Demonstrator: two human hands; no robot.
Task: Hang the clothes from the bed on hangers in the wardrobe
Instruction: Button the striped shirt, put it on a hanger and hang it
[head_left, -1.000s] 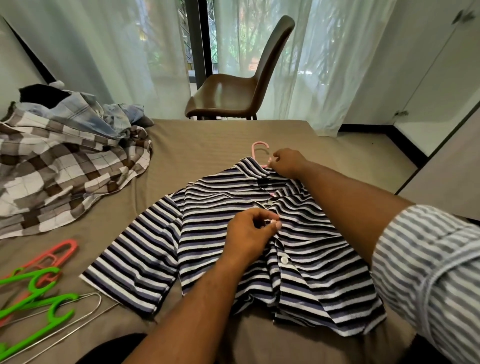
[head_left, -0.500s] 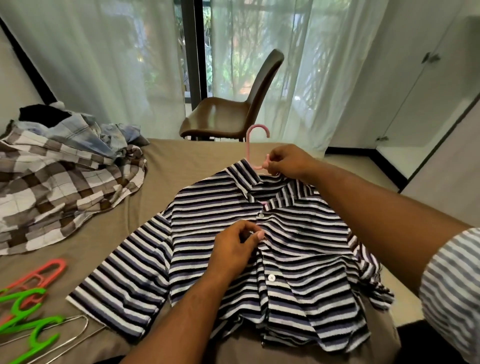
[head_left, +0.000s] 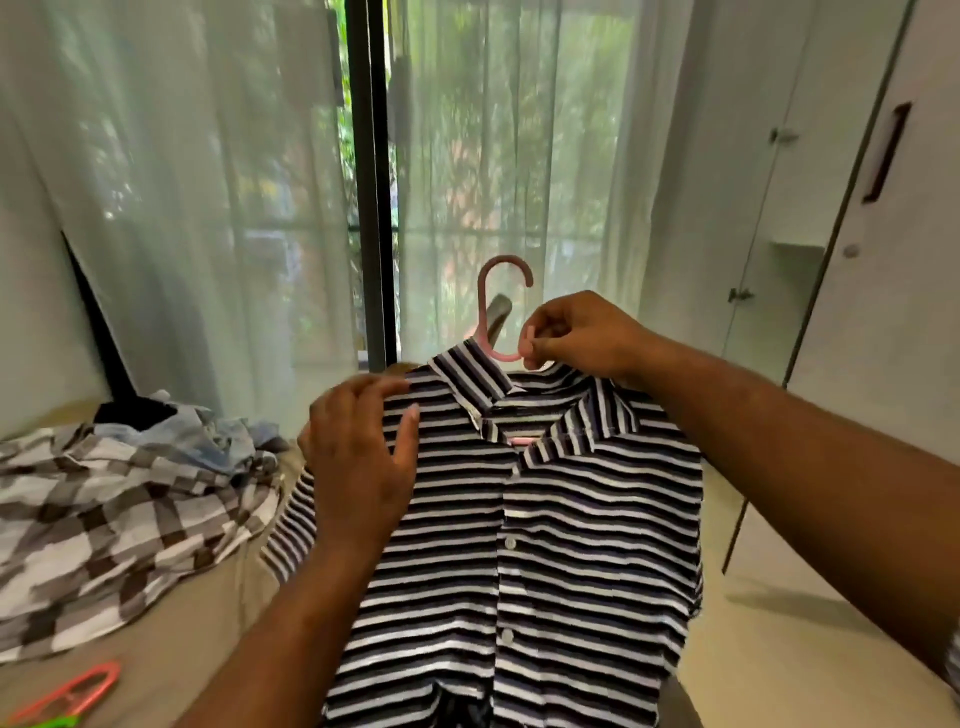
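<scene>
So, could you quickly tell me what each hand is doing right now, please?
Left hand: open, fingers spread on the striped shirt at its shoulder.
Right hand: closed, pinching the pink hanger at its neck.

Daylight pours in through the sheer curtains (head_left: 197, 208) ahead of me, soft and greenish from the leaves outside, and it is the only light source I can make out. The room is bright but flat, without glare. My left hand (head_left: 358, 457) is smeared with motion blur, its fingertips especially. The striped shirt (head_left: 545, 519) below the curtains stays fairly crisp. The wardrobe (head_left: 872, 260), right of the curtains, bows outward with wide-angle distortion and throws a soft shadow on the floor (head_left: 779, 603). The whole picture is slightly soft.
</scene>
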